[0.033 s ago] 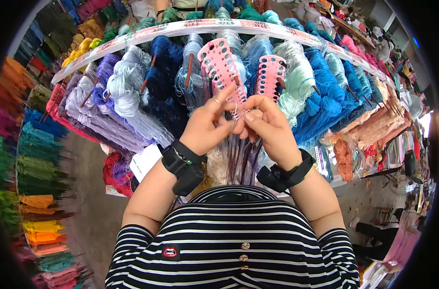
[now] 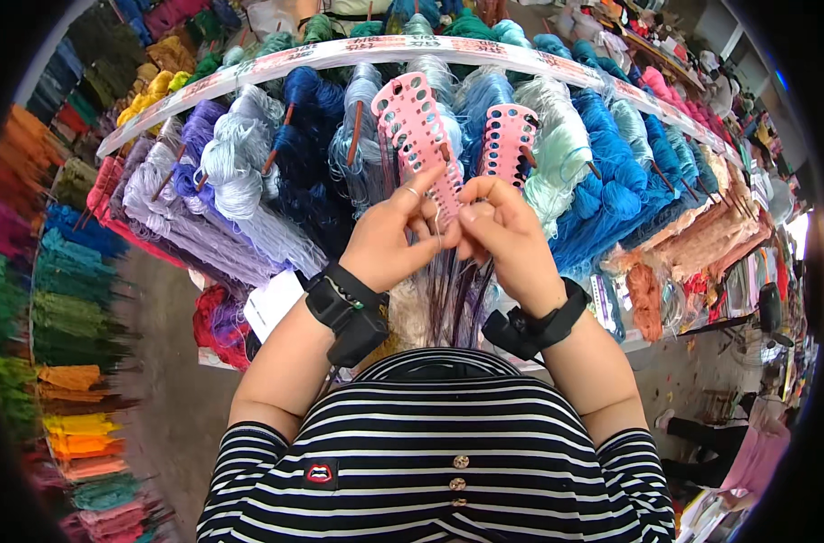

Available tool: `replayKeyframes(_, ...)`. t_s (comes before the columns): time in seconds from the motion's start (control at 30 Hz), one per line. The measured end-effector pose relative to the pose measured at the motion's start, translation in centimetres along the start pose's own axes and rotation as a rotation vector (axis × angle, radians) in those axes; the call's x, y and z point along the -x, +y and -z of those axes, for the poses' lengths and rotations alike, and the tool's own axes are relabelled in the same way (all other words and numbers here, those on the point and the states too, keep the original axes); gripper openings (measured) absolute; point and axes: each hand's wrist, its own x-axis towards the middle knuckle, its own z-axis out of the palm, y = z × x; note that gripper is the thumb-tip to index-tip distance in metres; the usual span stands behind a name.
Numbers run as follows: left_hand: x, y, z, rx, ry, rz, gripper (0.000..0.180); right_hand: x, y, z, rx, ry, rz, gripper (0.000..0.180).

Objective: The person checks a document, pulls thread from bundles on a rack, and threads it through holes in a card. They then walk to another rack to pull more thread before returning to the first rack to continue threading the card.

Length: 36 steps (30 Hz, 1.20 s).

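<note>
Grip of left hand (image 2: 389, 240) and right hand (image 2: 515, 237) nearly closed at the lower end of a long pink hole-punched card (image 2: 421, 138); exact hold obscured. Thin dark strands (image 2: 442, 294) hang below; work there appears unfinished. Shorter pink perforated card (image 2: 509, 140) alongside: untouched.

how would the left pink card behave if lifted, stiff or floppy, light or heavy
The left pink card is probably light, being thin and punched with many holes. It seems fairly stiff, since it keeps a long, straight shape without sagging. The dark threads hanging below would likely sway, being fine and loose.
</note>
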Motion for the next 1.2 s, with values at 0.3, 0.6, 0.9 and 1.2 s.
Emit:
replayKeyframes(0.3,2.6,-3.1,1.8,-0.014,0.569,0.100,0.025,-7.4,6.5,3.6,0.925,0.289,0.260,0.025)
replayKeyframes(0.6,9.6,-6.5,4.9,1.123,0.682,0.222,0.026,-7.2,5.7,5.9,0.675,0.236,-0.019,0.014)
replayKeyframes(0.9,19.8,-13.6,7.0,1.484,0.767,0.306,0.025,-7.8,6.2,3.3,0.712,0.377,-0.026,0.017)
replayKeyframes(1.2,29.8,-20.2,7.3,1.301,1.098,0.888,0.016,-6.4,7.4,3.3,0.806,0.523,0.092,0.025)
